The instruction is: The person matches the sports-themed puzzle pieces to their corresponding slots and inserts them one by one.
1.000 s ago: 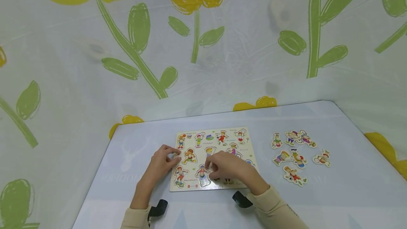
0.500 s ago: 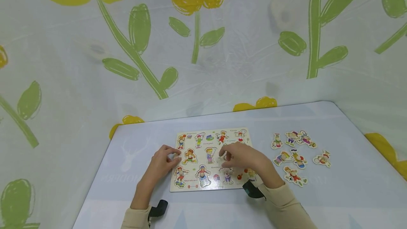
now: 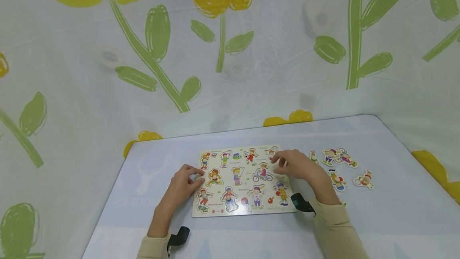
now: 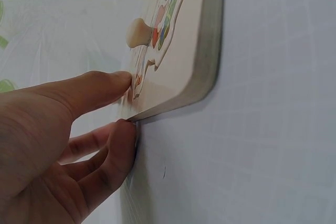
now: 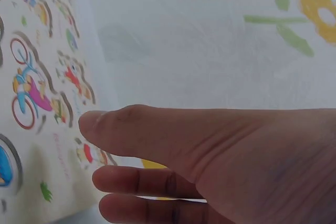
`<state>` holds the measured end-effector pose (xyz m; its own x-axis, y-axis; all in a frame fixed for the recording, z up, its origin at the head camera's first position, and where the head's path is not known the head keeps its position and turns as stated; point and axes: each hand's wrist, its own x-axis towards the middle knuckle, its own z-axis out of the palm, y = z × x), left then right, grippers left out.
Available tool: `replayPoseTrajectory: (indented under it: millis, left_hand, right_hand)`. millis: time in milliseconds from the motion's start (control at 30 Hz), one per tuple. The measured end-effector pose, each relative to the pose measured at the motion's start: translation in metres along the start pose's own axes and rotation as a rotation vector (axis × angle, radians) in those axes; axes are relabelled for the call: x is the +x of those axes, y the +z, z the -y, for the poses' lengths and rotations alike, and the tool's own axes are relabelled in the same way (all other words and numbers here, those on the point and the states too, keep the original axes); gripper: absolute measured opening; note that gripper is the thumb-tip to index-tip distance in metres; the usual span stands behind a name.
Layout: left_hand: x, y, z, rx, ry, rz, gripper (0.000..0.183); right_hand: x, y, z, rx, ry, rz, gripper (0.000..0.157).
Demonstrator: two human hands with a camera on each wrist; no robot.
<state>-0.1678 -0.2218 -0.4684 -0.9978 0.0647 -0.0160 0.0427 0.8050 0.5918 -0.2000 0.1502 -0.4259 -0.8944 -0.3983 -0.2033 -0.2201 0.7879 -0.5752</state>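
Note:
A pale wooden peg puzzle board (image 3: 225, 180) with printed sports figures lies on the table. My left hand (image 3: 182, 183) grips its left edge; in the left wrist view the thumb (image 4: 107, 87) lies on the top face and the curled fingers meet the edge. Knobbed pieces sit in the board at the left and bottom: a runner (image 3: 214, 176), a skateboarder (image 3: 203, 201) and a blue-helmeted figure (image 3: 229, 199). My right hand (image 3: 296, 165) hovers over the board's right edge, fingers loosely bent, nothing between them. In the right wrist view, its thumb (image 5: 121, 129) is near the cyclist recess (image 5: 31, 93).
Several loose figure pieces lie right of the board, among them a chef-hatted one (image 3: 337, 180), a single one farther right (image 3: 364, 180) and an overlapping pair (image 3: 330, 156). My right hand and forearm hide some. A flower-patterned curtain (image 3: 273, 71) hangs behind the table.
My right hand has moved from over the blue-helmeted piece rightward and slightly up, past the board's right side, uncovering the lower right figures and covering some loose pieces. My left hand stays put.

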Motion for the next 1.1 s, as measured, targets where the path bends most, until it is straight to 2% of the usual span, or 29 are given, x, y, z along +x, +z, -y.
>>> replayPoseTrajectory:
  millis: [300,600,1100]
  left_hand:
    - [-0.001,0.001,0.002,-0.001,-0.009,0.013,0.027]
    - [-0.001,0.001,0.002,-0.002,-0.006,0.000,0.026]
    - [0.003,0.002,0.003,0.002,0.002,-0.006,0.026]
  right_hand:
    - [-0.006,-0.013,-0.022,0.003,0.029,-0.051,0.029]
    - [-0.019,-0.034,-0.058,-0.085,0.046,-0.098,0.029]
    - [-0.028,-0.048,-0.088,-0.084,0.038,-0.110,0.026]
